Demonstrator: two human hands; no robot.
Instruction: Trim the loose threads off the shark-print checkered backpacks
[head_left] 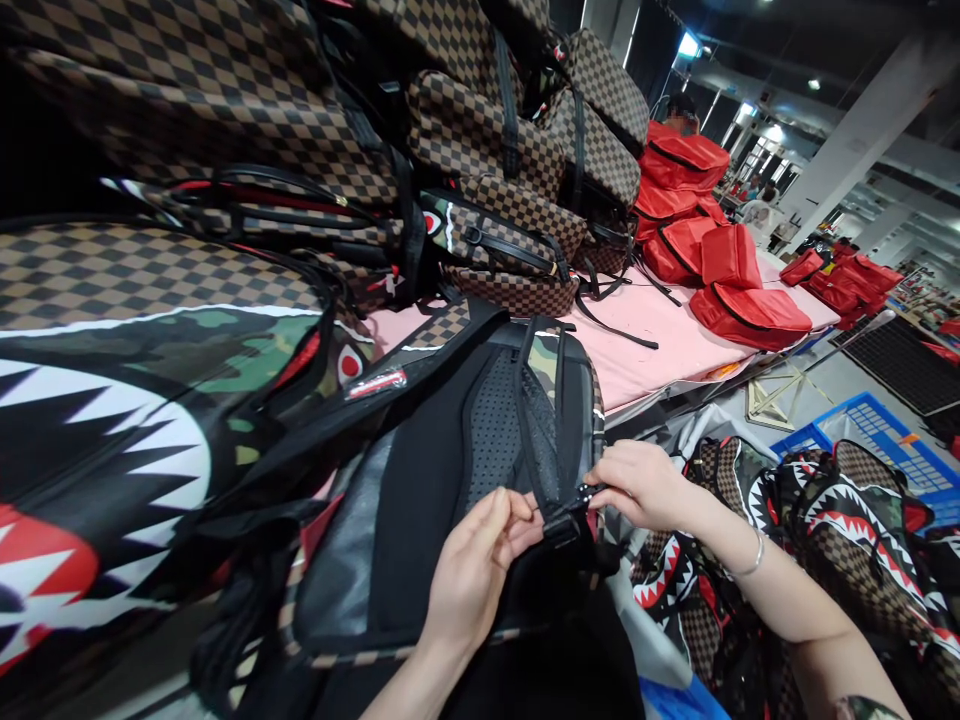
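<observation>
A backpack [442, 470] lies back side up in front of me, with black mesh padding and black straps. My left hand [476, 575] pinches a black strap [534, 440] near its buckle [566, 520]. My right hand [641, 485], a bracelet on its wrist, grips the same buckle from the right side. Both hands meet at the strap's lower end, fingers closed on it.
Brown checkered backpacks with shark-mouth prints [120, 400] are piled at left and behind [480, 130]. Red bags [720, 270] lie on a pink table [660, 350]. More shark-print bags [840, 530] sit at lower right beside a blue crate [892, 440]. A person stands far behind the red bags.
</observation>
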